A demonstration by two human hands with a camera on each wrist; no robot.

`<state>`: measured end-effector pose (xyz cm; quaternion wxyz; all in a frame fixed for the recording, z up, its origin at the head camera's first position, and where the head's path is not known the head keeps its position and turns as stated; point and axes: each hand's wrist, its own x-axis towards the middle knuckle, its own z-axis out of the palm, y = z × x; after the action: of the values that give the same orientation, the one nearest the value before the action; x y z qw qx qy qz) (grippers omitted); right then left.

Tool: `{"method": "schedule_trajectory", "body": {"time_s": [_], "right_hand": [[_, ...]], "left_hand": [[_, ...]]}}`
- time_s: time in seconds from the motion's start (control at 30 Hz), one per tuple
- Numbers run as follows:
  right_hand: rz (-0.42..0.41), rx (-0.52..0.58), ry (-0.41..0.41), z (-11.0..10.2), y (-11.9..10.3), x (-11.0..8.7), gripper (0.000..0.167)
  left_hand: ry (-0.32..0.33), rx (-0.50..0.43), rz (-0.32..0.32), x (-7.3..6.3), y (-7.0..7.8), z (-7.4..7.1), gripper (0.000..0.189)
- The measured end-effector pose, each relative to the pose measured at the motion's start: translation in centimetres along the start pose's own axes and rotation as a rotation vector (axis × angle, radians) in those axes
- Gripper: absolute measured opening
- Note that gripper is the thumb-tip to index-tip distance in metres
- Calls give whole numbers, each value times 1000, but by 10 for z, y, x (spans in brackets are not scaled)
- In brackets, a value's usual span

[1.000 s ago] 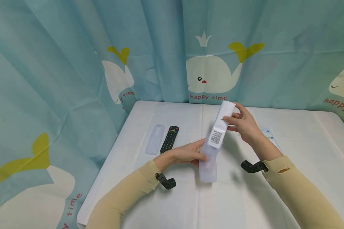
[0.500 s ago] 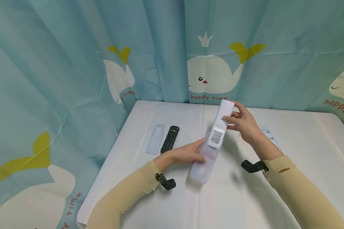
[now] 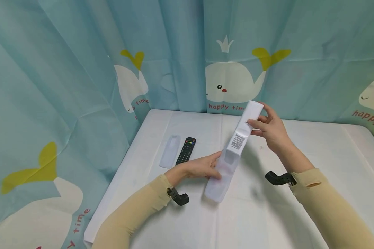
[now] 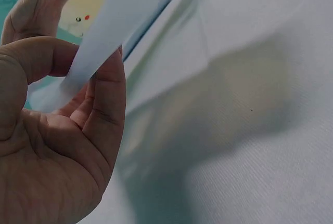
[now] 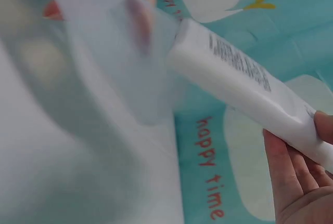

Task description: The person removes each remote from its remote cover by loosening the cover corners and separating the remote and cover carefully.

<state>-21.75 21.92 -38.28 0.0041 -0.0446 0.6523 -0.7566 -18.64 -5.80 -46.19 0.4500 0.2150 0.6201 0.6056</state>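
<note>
My right hand [image 3: 272, 129] grips a white remote control [image 3: 244, 127] by its upper end, its back with a printed label facing up. A translucent remote cover [image 3: 219, 183] is pinched between thumb and fingers of my left hand [image 3: 204, 167]. The lower end of the remote overlaps the top of this cover in the head view. In the right wrist view, the remote [image 5: 244, 81] slants beside the cover [image 5: 117, 52], its labelled end close to the cover's end. The left wrist view shows the cover [image 4: 117, 21] between the thumb and fingers.
To the left on the white table [image 3: 174, 221] lie a black remote control [image 3: 186, 149] and another translucent cover [image 3: 170, 152]. A blue curtain [image 3: 177, 69] printed with whales hangs behind and left of the table.
The cover has swung its lower end to the left. My right hand has moved up and slightly right with the white remote, which overlaps the cover less than before.
</note>
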Motion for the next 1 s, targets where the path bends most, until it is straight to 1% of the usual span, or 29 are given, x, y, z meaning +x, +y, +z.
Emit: {"method": "schedule_trajectory", "body": {"time_s": [0.07, 0.1, 0.17, 0.27, 0.33, 0.4, 0.47, 0.57, 0.73, 0.8, 0.9, 1.0], "right_hand": [[-22, 31, 23, -3, -4, 0, 89], [-29, 30, 36, -5, -5, 0, 90], [-34, 3, 62, -7, -7, 0, 86], [-24, -73, 94, -10, -6, -1, 72], [-18, -110, 102, -12, -5, -2, 61], [-20, -146, 102, -14, -4, -4, 54], [-30, -172, 87, -15, -3, -7, 53], [-34, -282, 43, -16, -2, -11, 57], [-11, -567, -20, -14, 0, -18, 66], [-16, -634, -39, -13, 2, -20, 64], [-51, -684, -64, -12, 5, -23, 55], [-93, -741, -75, -11, 9, -26, 49]], "left_hand": [[-1, -10, -7, -1, 0, 0, 104], [1, -16, -9, -2, 0, -1, 105], [9, -34, -12, -4, -1, -2, 105], [42, -39, -6, -6, -1, -4, 104], [67, -30, 4, -8, -2, -6, 101], [97, -20, 14, -9, -4, -9, 98], [123, -16, 24, -12, -4, -13, 96], [156, -27, 34, -15, -5, -17, 94], [205, -42, 40, -20, -4, -22, 93], [231, -49, 37, -23, -3, -23, 92], [270, -45, 27, -28, 0, -25, 91], [291, -45, 24, -31, 1, -28, 88]]}}
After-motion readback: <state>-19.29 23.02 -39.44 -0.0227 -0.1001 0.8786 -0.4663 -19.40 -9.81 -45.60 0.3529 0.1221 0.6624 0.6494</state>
